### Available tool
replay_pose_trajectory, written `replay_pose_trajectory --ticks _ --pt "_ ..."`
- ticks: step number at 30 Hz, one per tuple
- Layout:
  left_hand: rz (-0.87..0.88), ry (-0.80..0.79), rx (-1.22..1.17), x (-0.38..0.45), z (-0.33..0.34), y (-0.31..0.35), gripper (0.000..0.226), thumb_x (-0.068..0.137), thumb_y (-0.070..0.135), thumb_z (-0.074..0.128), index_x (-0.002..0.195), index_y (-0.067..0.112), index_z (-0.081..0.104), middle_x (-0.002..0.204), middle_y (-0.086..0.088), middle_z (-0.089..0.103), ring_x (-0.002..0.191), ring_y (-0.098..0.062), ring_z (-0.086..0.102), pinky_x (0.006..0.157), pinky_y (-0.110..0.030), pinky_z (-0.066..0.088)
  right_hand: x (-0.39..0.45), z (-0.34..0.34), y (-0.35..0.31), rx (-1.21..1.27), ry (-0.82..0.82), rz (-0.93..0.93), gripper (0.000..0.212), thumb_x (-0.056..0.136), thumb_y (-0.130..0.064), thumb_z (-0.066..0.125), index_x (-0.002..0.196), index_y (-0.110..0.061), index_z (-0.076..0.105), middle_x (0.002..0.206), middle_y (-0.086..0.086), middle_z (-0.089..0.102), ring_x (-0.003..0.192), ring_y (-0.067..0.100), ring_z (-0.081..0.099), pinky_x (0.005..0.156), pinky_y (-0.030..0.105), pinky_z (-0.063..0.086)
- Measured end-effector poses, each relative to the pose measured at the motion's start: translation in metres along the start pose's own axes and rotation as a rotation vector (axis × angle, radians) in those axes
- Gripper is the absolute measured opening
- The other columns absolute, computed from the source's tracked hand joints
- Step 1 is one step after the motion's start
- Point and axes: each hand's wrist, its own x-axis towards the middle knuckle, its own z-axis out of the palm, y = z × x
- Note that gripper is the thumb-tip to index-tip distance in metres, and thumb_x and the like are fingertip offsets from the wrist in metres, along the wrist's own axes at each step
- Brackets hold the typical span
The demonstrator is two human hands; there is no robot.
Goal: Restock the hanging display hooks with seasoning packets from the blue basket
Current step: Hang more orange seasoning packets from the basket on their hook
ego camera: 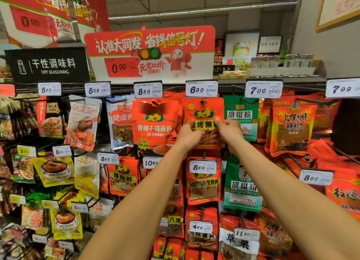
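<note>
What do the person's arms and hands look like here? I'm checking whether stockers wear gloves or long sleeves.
Neither shows. The left hand and right hand are bare, without gloves. No rings can be made out. Both forearms are uncovered from the wrists down to the bottom edge of the picture, with no sleeve, watch or wristband in view. Anything worn higher up the arms lies outside the frame.

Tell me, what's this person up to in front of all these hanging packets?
A person is working at a dry seasoning display in a shop. Both hands are raised to one red seasoning packet on the top row, under the 6.80 price tag. The left hand grips its left edge and the right hand its right edge. The packet's hole sits at the hook, so it looks like it is being hung or straightened there. The blue basket is not in view.
</note>
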Motion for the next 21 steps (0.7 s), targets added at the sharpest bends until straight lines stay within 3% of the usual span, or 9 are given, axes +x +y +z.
replay_pose_trajectory --ticks 3,5,7,8,10,13,16,18,21 --pt "0.031 -0.024 0.028 -0.006 -0.003 -0.002 0.075 0.088 0.022 0.067 0.156 0.017 0.037 0.129 0.003 0.06 0.113 -0.018 0.064 0.099 -0.033 0.051 -0.012 -0.013 0.011 0.146 0.014 0.006 0.036 0.095 -0.046 0.063 0.073 -0.018 0.065 0.058 -0.001 0.072 0.045 0.012 0.067 0.047 0.022 0.049" --pt "0.037 -0.021 0.031 -0.011 -0.006 0.0 0.074 0.091 0.023 0.067 0.157 0.014 0.035 0.147 -0.005 0.054 0.128 -0.022 0.057 0.109 -0.039 0.047 -0.016 -0.026 0.015 0.148 0.05 -0.035 0.022 0.094 -0.04 0.065 0.085 -0.02 0.07 0.067 -0.008 0.074 0.062 0.005 0.07 0.065 0.026 0.058" --pt "0.046 -0.016 0.035 -0.019 -0.009 0.002 0.071 0.094 0.025 0.066 0.157 0.014 0.035 0.155 -0.004 0.046 0.137 -0.022 0.049 0.114 -0.041 0.041 -0.022 -0.038 0.017 0.111 0.075 -0.065 0.013 0.095 -0.033 0.064 0.095 -0.022 0.071 0.092 -0.004 0.076 0.09 0.015 0.071 0.088 0.042 0.058" --pt "0.053 -0.004 0.028 -0.025 -0.011 0.003 0.068 0.094 0.026 0.066 0.156 0.014 0.038 0.155 -0.003 0.047 0.138 -0.021 0.048 0.114 -0.04 0.04 -0.028 -0.044 0.017 0.114 0.072 -0.078 0.011 0.096 -0.03 0.063 0.092 -0.022 0.07 0.095 -0.001 0.075 0.094 0.019 0.071 0.089 0.043 0.058" --pt "0.09 0.052 0.016 -0.042 -0.014 0.002 0.055 0.094 0.024 0.067 0.146 0.015 0.052 0.143 0.001 0.056 0.13 -0.016 0.053 0.108 -0.034 0.043 -0.044 -0.055 0.018 0.171 0.04 -0.098 0.016 0.098 -0.021 0.061 0.083 -0.019 0.068 0.083 0.003 0.075 0.082 0.021 0.073 0.074 0.037 0.061" --pt "0.12 0.112 -0.051 -0.071 -0.017 -0.003 0.017 0.095 0.015 0.064 0.11 0.02 0.071 0.107 -0.001 0.071 0.1 -0.015 0.068 0.093 -0.037 0.053 -0.073 -0.071 0.022 0.273 -0.079 -0.103 0.02 0.098 -0.01 0.058 0.08 -0.009 0.068 0.065 0.008 0.07 0.054 0.018 0.067 0.048 0.024 0.052" --pt "0.059 0.099 -0.203 -0.1 -0.014 -0.016 0.018 0.099 0.01 0.058 0.091 0.02 0.07 0.081 0.002 0.076 0.069 -0.01 0.073 0.069 -0.027 0.058 -0.1 -0.082 0.04 0.296 -0.191 -0.098 0.02 0.096 -0.004 0.057 0.079 -0.007 0.067 0.058 0.006 0.067 0.046 0.018 0.062 0.042 0.022 0.048" --pt "0.021 0.11 -0.237 -0.119 -0.009 -0.034 0.018 0.1 0.009 0.056 0.09 0.017 0.07 0.074 0.002 0.076 0.062 -0.009 0.071 0.057 -0.019 0.056 -0.118 -0.085 0.062 0.294 -0.263 -0.08 0.022 0.096 -0.002 0.057 0.076 -0.007 0.065 0.056 0.006 0.066 0.044 0.019 0.062 0.041 0.022 0.046" --pt "-0.087 0.143 -0.237 -0.149 0.005 -0.073 0.019 0.1 0.012 0.057 0.088 0.017 0.071 0.072 0.001 0.075 0.059 -0.01 0.067 0.051 -0.02 0.052 -0.144 -0.086 0.112 0.301 -0.359 -0.006 0.026 0.097 0.0 0.055 0.074 -0.007 0.064 0.056 0.008 0.066 0.043 0.021 0.062 0.04 0.023 0.046"
